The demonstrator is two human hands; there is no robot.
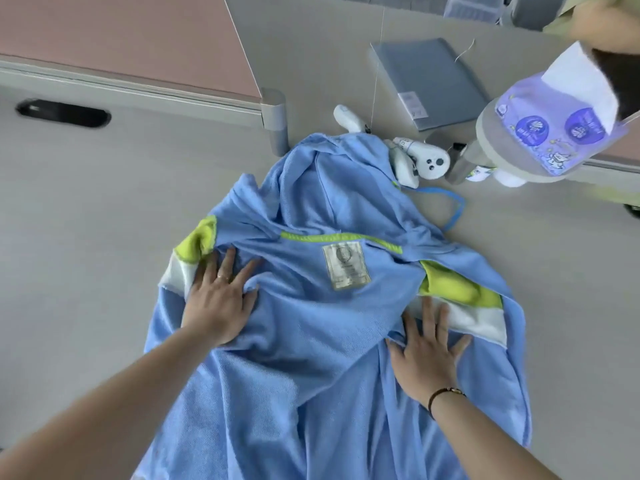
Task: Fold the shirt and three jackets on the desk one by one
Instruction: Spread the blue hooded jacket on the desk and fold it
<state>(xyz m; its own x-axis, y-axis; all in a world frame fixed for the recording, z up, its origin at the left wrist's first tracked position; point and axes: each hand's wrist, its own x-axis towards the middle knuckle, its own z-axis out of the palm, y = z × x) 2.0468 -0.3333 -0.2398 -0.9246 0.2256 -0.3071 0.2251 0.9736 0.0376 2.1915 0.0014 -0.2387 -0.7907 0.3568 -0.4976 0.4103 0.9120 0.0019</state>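
A light blue hooded jacket (311, 327) with lime-green and white shoulder patches lies spread on the grey desk (86, 209), inside out, its label facing up and its hood pointing away from me. My left hand (221, 299) presses flat on the jacket's left shoulder area, fingers spread. Flat on the fabric by the right shoulder patch lies my right hand (427, 351), fingers straight. Neither hand grips the cloth. The jacket's lower part runs out of view at the bottom.
Two white hand controllers (412, 161) lie just beyond the hood. A grey folder (429, 81) sits further back. A tissue pack (561, 116) rests on a raised grey stand at the right. A pink partition (121, 39) borders the desk at the back left.
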